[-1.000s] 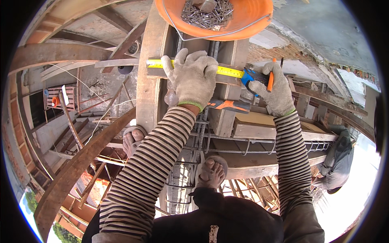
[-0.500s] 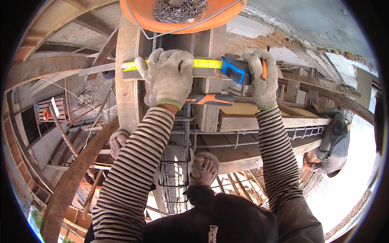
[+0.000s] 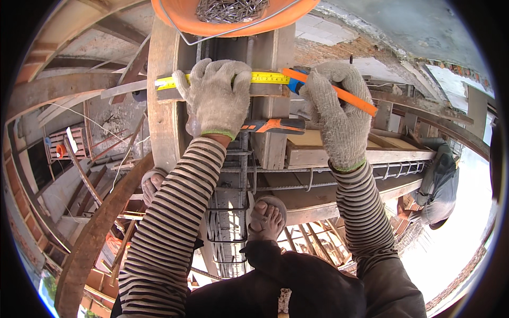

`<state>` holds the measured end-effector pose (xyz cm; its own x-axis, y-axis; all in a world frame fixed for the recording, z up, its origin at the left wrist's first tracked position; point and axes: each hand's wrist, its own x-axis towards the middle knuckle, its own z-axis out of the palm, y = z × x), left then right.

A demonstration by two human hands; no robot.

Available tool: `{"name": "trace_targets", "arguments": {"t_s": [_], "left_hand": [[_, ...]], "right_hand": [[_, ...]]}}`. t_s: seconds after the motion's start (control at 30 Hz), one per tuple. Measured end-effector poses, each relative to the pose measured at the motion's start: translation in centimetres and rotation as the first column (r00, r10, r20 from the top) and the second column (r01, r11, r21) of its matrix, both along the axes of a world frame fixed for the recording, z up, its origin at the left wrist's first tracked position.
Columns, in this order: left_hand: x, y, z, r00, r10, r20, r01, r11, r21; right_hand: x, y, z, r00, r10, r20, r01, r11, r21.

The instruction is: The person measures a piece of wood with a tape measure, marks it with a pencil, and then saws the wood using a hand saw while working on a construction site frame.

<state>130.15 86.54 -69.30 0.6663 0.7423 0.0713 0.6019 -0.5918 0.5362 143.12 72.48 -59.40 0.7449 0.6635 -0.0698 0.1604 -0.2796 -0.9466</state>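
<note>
My left hand, in a knitted grey glove, closes over the yellow blade of a tape measure, pressing it along a narrow wooden strip. The blade's free end sticks out left of my fingers. My gloved right hand grips an orange carpenter's pencil that slants across the blade's right end. Behind those fingers, the blue tape case is mostly hidden. Just below my left hand lies a tool with an orange and black handle; its other end is largely covered.
An orange bucket of nails stands at the far side. Steel rebar runs between formwork boards beneath me, near my sandalled feet. Another person bends down at the right. Long timbers cross at left.
My right hand has turned and come over the tape case, bringing the pencil from upright between the fingers to slanting across the blade. My left hand stays on the blade.
</note>
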Motion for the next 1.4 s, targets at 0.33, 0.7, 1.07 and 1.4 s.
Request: {"name": "trace_targets", "arguments": {"t_s": [0.33,0.7,1.07,1.4], "left_hand": [[-0.1,0.2,-0.7,0.996,-0.023,-0.084,0.024,1.000,0.008],[-0.1,0.3,-1.0,0.998,-0.015,-0.068,0.014,1.000,-0.016],[-0.2,0.1,-1.5,1.000,-0.023,-0.009,0.023,0.999,0.027],[-0.2,-0.2,-0.7,1.000,-0.031,-0.002,0.031,0.992,0.124]], "right_hand": [[-4.3,-0.4,-7.4,0.986,0.063,-0.151,-0.051,0.995,0.081],[-4.3,0.3,-8.7,0.957,0.058,0.284,-0.028,0.994,-0.108],[-4.3,0.2,-9.7,0.958,0.068,0.279,-0.043,0.995,-0.095],[-4.1,0.1,-9.4,0.934,0.108,0.339,-0.058,0.986,-0.154]]}}
